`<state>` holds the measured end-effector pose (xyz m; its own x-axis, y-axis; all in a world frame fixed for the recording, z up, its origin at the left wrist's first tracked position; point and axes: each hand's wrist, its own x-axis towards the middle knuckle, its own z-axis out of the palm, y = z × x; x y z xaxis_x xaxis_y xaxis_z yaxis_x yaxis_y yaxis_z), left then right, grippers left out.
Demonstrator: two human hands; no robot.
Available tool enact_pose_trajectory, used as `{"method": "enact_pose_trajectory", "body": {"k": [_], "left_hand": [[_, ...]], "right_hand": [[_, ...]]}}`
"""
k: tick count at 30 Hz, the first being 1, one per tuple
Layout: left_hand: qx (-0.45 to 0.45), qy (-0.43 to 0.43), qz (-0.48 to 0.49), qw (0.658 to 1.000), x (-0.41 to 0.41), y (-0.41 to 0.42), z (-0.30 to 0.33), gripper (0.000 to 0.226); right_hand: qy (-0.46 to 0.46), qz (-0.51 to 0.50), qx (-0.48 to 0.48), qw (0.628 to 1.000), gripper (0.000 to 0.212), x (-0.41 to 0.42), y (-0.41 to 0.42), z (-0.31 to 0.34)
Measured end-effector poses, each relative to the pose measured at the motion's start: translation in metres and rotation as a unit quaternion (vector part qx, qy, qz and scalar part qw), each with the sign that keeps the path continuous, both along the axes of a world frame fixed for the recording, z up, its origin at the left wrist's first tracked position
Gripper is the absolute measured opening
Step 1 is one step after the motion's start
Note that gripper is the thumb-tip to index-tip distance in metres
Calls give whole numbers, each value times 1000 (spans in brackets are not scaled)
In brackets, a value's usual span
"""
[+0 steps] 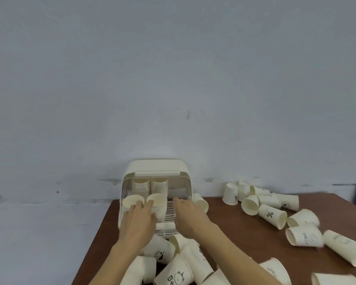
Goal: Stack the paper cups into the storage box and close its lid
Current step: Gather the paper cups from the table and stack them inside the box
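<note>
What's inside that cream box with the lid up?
Inside the storage box stand four stacks of paper cups, two at the back and two in front. The right side shows a bare slatted floor. The left hand covers the front stacks' lower parts.

My left hand [139,218] covers the lower walls of the two front stacks of cream paper cups [144,202]. The bottom edge cuts off several loose cups [335,279]; their small prints blur.
</note>
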<state>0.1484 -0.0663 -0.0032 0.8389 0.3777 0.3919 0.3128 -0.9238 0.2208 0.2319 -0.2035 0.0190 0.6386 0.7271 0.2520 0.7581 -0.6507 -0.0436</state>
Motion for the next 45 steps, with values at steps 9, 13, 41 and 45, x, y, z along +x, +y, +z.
{"method": "enact_pose_trajectory", "body": {"k": [9, 13, 41, 45], "left_hand": [[-15, -38, -103, 994, 13, -82, 12, 41], [-29, -37, -144, 988, 23, -120, 11, 41], [36, 212, -224, 951, 211, -251, -33, 37], [18, 233, -215, 948, 231, -254, -43, 36]], "right_hand": [[-2, -76, 49, 996, 27, -12, -81, 15], [8, -116, 43, 992, 25, -9, -121, 16], [371, -419, 373, 740, 70, 205, -227, -92], [369, -431, 392, 724, 58, 202, -219, -86]]}}
